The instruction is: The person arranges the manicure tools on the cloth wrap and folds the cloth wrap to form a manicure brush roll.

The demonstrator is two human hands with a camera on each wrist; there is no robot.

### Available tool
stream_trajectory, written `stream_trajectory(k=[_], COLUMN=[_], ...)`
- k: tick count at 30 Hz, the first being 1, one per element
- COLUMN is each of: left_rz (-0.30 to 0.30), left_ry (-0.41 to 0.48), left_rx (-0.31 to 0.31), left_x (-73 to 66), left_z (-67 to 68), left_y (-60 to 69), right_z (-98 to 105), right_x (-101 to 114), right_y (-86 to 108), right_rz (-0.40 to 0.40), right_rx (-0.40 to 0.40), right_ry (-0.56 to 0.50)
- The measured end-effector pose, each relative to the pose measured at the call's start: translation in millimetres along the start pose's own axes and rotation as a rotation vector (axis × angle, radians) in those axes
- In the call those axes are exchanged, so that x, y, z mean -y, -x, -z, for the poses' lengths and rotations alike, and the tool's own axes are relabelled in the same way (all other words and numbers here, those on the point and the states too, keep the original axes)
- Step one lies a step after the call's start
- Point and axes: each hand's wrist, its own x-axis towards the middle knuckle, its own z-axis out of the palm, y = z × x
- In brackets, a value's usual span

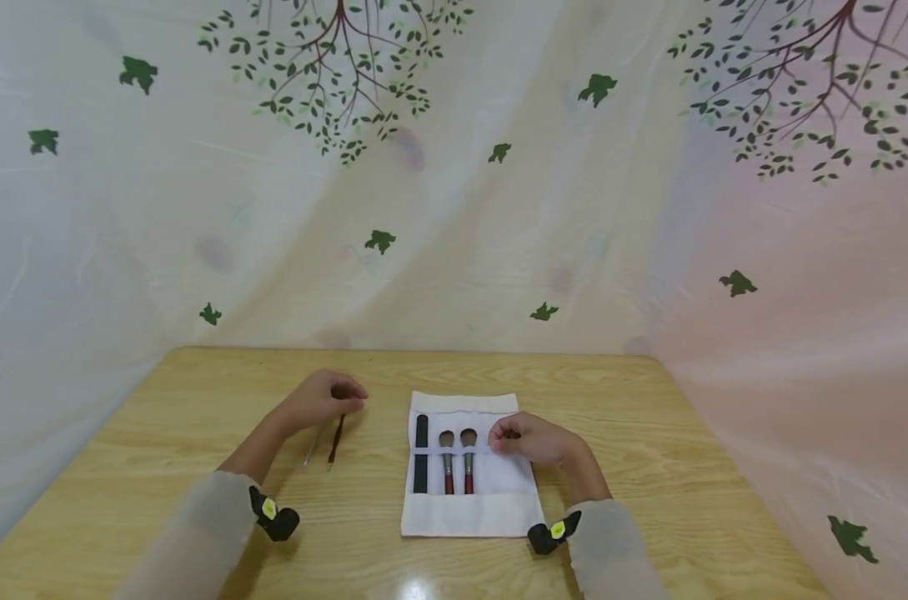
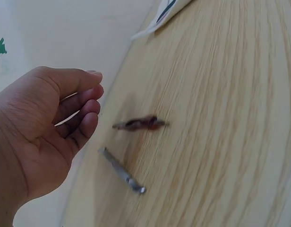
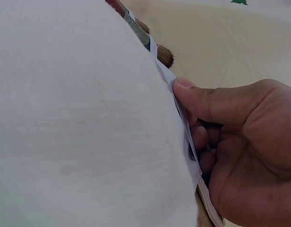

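On the table lies a white cloth roll-up pouch [image 1: 499,515]. Its elastic band [image 1: 480,450] spans a black flat strip [image 1: 421,467] and two makeup brushes with red handles, the left brush [image 1: 449,482] and the right brush [image 1: 469,482]. My right hand [image 1: 541,440] pinches the band right of the brushes; in the right wrist view thumb and finger grip its edge [image 3: 165,75]. Above the table at left, my left hand [image 1: 320,402] has loosely bent fingers and holds nothing. Near it lie a thin dark reddish-brown tool [image 2: 141,123] and a slim silver tool [image 2: 121,170].
The wooden table [image 1: 221,383] carries the pouch near its middle. Behind it hangs a pale curtain [image 1: 454,200] with a leaf pattern. A black wrist camera [image 1: 275,518] sits on the left sleeve, another camera [image 1: 553,533] on the right.
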Motion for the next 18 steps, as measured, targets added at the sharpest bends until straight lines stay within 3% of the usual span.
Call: stream_trajectory(k=[4, 8, 13, 18], left_rz=[-0.008, 0.002, 0.051, 0.043], left_ry=[-0.012, -0.005, 0.021, 0.067], left_rx=[0.002, 0.045, 0.103, 0.135], left_x=[7.4, 11.2, 10.4, 7.8], left_z=[6.4, 10.2, 10.6, 6.7], left_y=[8.5, 14.3, 18.0, 16.8], right_z=[-0.7, -1.0, -0.9, -0.3], right_x=[-0.1, -0.3, -0.9, -0.9], right_y=[-0.4, -0.8, -1.0, -0.4], right_rz=[-0.010, -0.008, 0.002, 0.013], right_rx=[-0.007, -0.005, -0.006, -0.003], right_ry=[-0.004, -0.010, -0.008, -0.007])
